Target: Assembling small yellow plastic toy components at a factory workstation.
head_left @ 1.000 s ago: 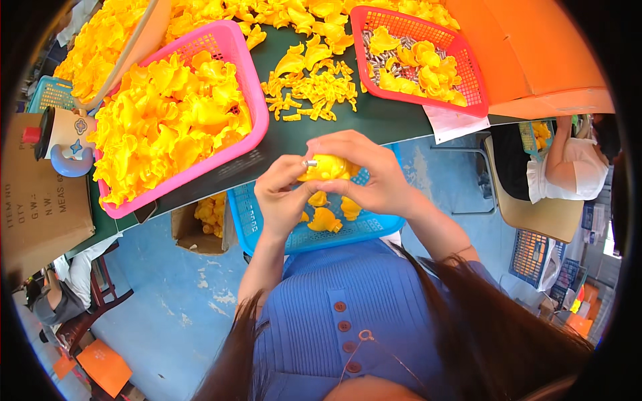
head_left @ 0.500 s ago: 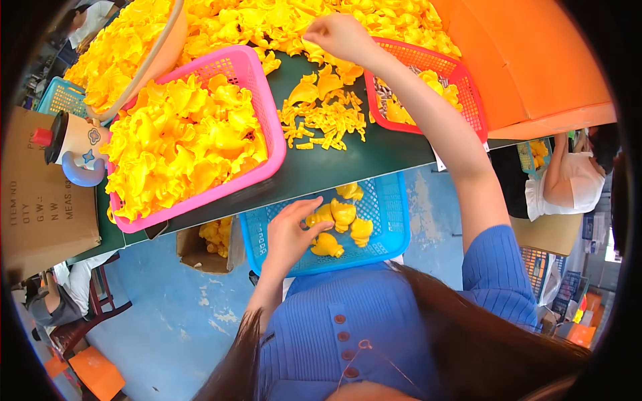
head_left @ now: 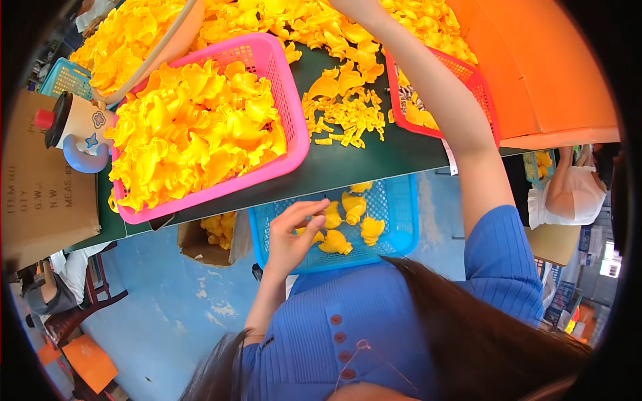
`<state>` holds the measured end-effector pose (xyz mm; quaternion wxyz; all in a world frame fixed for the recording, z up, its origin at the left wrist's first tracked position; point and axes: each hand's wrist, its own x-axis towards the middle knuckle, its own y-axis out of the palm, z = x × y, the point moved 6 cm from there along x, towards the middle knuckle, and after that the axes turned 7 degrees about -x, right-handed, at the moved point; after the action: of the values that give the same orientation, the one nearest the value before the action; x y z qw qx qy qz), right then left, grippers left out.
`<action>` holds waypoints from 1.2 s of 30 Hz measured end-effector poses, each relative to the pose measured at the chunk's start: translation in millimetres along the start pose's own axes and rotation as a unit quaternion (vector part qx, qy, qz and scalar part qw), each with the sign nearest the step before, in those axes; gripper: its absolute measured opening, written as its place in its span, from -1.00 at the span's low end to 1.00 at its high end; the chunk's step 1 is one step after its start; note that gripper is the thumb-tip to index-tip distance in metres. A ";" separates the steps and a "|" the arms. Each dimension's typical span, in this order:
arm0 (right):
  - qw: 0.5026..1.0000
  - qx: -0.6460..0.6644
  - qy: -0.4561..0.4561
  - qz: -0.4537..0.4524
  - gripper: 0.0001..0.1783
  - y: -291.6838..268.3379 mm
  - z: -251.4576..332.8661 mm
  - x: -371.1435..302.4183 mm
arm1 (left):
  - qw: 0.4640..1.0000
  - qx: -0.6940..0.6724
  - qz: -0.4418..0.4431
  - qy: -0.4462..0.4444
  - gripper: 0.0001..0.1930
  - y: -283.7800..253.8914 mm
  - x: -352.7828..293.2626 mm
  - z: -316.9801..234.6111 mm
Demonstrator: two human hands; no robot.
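Observation:
My left hand (head_left: 289, 234) hovers over the left side of a blue plastic basket (head_left: 409, 227) at my lap. Its fingers curve with a gap to the thumb, and nothing shows between them. Several rounded yellow plastic pieces (head_left: 353, 208) lie in that basket, some partly behind the hand. My right arm reaches far across the table to the heap of yellow plastic parts (head_left: 307, 27). The right hand (head_left: 361, 8) is cut by the top edge, so its fingers are hidden. Below the heap lie small yellow strips (head_left: 354, 120) on the dark green table (head_left: 328, 164).
A pink basket (head_left: 294, 144) full of thin yellow parts stands at left, by a cup (head_left: 87, 130) and a cardboard box (head_left: 47, 180). Under my right forearm is a red basket (head_left: 478, 87) holding small metal pieces and yellow parts. An orange sheet-like wall (head_left: 542, 73) rises at right.
My right hand has reached farther up and right, partly out of view. My left hand stays over the blue basket, its fingers slightly more curled. The whole view has shifted a little.

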<state>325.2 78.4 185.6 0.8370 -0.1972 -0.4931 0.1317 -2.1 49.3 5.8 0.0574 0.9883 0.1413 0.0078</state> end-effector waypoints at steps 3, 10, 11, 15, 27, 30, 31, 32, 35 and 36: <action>0.965 0.051 0.009 0.256 -0.78 -22.8 60.5 -86.6 | 0.974 -0.226 -0.002 0.026 -0.48 8.2 4.0 -10.4; 0.867 0.205 0.299 0.343 -0.85 -64.1 96.4 -239.9 | 0.870 -0.478 0.059 -0.100 -0.45 41.0 18.0 5.0; 0.867 0.203 0.301 0.340 -0.85 -64.9 91.5 -247.0 | 0.867 -0.481 0.042 -0.121 -0.49 40.4 16.8 14.3; 0.971 0.052 0.151 0.180 -0.86 -103.6 55.0 -224.5 | 0.867 -0.474 -0.008 -0.153 -0.53 37.4 10.8 22.1; 0.868 -0.239 0.148 0.409 -0.77 -87.3 -104.0 -179.7 | 0.813 -0.557 0.025 -0.166 -0.55 53.4 15.2 8.1; 0.885 -0.210 0.096 0.403 -0.79 -85.5 -102.8 -178.6 | 0.810 -0.568 0.020 -0.142 -0.52 51.4 16.9 1.3; 0.874 -0.228 0.112 0.414 -0.79 -87.2 -103.3 -176.3 | 0.805 -0.576 0.032 -0.140 -0.52 51.5 17.8 -0.6; 0.862 -0.245 0.127 0.424 -0.79 -89.9 -103.6 -174.1 | 0.799 -0.583 0.046 -0.137 -0.51 51.8 18.7 -2.4; 0.869 -0.270 0.144 0.389 -0.81 -106.5 -101.7 -164.8 | 0.782 -0.605 0.064 -0.136 -0.50 51.0 19.4 -6.1; 0.869 -0.267 0.141 0.391 -0.81 -110.2 -97.4 -164.7 | 0.774 -0.615 0.064 -0.137 -0.52 51.1 20.2 -7.1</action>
<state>334.6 -107.2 66.5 0.6929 -0.6068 -0.2682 0.2823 31.3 7.0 18.7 0.6712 0.7395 0.0332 -0.0391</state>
